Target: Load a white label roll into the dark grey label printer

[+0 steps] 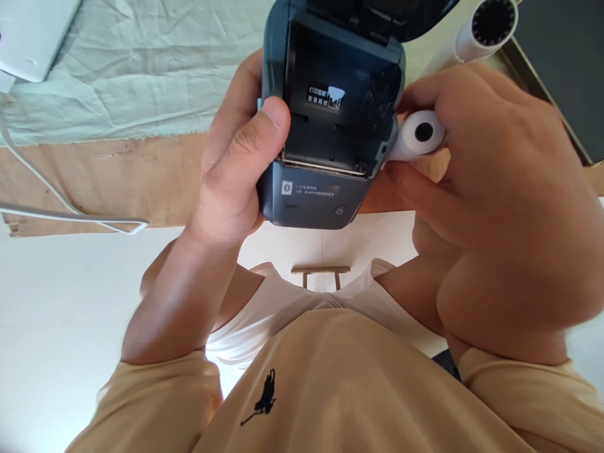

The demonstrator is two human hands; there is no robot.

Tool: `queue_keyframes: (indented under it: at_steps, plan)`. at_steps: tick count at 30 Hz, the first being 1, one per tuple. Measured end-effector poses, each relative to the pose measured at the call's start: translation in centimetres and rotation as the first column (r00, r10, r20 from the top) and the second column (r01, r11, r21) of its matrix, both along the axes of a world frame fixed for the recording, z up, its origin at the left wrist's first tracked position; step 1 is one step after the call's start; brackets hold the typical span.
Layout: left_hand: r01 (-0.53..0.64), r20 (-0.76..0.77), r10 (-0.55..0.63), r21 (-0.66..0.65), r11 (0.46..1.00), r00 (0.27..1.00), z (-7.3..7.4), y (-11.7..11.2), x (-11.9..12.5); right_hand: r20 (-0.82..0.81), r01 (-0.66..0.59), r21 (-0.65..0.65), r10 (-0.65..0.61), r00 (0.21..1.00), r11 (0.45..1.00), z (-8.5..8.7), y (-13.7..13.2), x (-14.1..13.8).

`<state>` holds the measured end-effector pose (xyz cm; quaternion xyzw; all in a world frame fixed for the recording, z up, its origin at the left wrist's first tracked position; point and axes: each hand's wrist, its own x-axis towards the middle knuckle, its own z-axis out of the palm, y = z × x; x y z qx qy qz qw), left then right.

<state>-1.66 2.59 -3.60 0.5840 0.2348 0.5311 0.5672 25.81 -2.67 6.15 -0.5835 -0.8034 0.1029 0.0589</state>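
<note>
A dark blue label printer is held up in front of the chest, above the edge of the worktop. Its lid is swung open at the far end, so that the empty paper bay is turned toward the camera. The long axis of the printer runs away from the body, with the power-button end nearest the person and the hinged lid farthest off.

The left hand is closed around the printer's left side, the thumb laid across the near left corner of the bay and the fingers hidden behind the body. By the right hand a small white paper roll is pinched in a closed grip, just beside the printer's right wall and touching it or nearly so. The roll's axis lies roughly across the printer, its dark core hole facing the camera.

A larger white roll lies farther off at the upper right. A pale green cloth covers the worktop's far part, and a white cable is draped along its near edge.
</note>
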Motion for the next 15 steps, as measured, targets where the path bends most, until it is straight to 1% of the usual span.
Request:
queue_keyframes:
  at_steps: [2,4,7,10,14,15]
  plan:
    - [-0.002,0.000,0.002,0.000,1.000,1.000,0.2,-0.4,0.3,-0.021,-0.034,-0.010,0.034,0.999,0.999,-0.3,-0.1,0.2]
    - [-0.019,-0.020,0.019,0.005,1.000,1.000,0.5,-0.7,0.7,-0.080,-0.074,-0.018,0.073,0.994,0.997,-0.5,-0.3,0.4]
    - [-0.046,-0.040,0.047,0.026,0.999,0.998,1.0,-1.0,1.6,-0.164,-0.073,0.042,0.079,0.983,0.996,-0.9,-0.2,0.6]
    - [-0.055,-0.048,0.057,0.043,0.998,0.997,1.3,-0.9,2.4,-0.174,-0.064,0.097,0.080,0.982,0.993,-1.0,0.1,0.7]
    - [-0.050,-0.050,0.053,0.051,0.997,0.997,1.6,-0.7,2.6,-0.153,-0.101,0.153,0.125,0.980,0.983,-0.4,-0.1,0.0]
    - [-0.051,-0.050,0.053,0.052,0.997,0.997,1.7,-0.7,2.6,-0.176,-0.082,0.165,0.112,0.978,0.983,-0.1,-0.3,-0.1]
